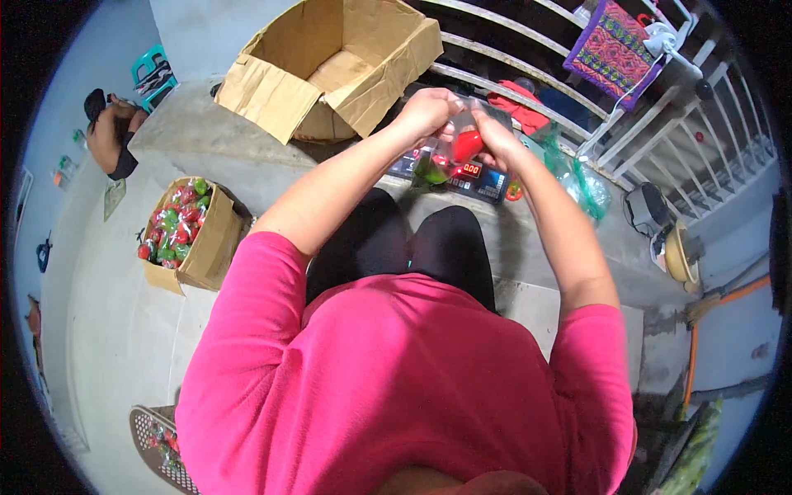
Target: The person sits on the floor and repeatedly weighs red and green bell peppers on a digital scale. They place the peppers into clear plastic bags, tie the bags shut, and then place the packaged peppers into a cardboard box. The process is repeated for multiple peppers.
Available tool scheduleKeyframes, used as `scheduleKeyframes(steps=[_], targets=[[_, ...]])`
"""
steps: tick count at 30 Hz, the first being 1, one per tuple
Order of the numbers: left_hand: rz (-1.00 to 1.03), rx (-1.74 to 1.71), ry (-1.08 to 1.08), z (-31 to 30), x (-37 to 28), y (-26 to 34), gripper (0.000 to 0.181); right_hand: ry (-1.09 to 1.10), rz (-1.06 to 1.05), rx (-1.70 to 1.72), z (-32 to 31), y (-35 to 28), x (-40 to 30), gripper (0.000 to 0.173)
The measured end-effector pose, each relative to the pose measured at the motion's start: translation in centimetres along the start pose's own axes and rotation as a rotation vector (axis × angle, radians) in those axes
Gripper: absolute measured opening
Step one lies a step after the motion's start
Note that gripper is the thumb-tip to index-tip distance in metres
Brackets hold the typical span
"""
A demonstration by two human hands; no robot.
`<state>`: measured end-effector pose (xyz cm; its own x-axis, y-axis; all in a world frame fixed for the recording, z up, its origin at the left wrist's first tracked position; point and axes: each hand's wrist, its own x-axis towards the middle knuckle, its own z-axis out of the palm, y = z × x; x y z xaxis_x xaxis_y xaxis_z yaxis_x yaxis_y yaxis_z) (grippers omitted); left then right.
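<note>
My left hand [431, 117] pinches the top of a clear plastic bag [447, 147] with its fingertips. At the bag's other side, my right hand [497, 137] grips the upper edge. Inside hang a red bell pepper [467, 146], close to my right fingers, and a green pepper [431, 173] lower down. The bag is held over a dark digital scale [492, 185] with a lit red display; whether it touches the scale I cannot tell. A small red and yellow piece, apparently a pepper [513, 190], lies beside the scale's right edge.
A large open cardboard box [272, 93] stands on the concrete ledge [185, 124]. Left, a smaller carton [213, 247] holds bagged peppers. Green plastic bags [578, 179] lie right, below white railings [513, 52]. A perforated basket [148, 442] is behind-left; another person [111, 139] sits far left.
</note>
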<state>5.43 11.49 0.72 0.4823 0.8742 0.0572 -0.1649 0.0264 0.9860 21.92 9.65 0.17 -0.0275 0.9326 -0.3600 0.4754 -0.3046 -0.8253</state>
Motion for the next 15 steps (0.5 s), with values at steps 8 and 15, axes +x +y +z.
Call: scheduleKeyframes(steps=[8, 15], targets=[[-0.163, -0.257, -0.005, 1.7, 2.4, -0.4, 0.008, 0.272, 0.121, -0.887, -2.0, -1.6, 1.9, 0.074], [-0.078, -0.118, 0.189, -2.0, 4.3, 0.7, 0.006, 0.067, -0.343, -0.905, -6.2, -2.9, -2.9, 0.065]])
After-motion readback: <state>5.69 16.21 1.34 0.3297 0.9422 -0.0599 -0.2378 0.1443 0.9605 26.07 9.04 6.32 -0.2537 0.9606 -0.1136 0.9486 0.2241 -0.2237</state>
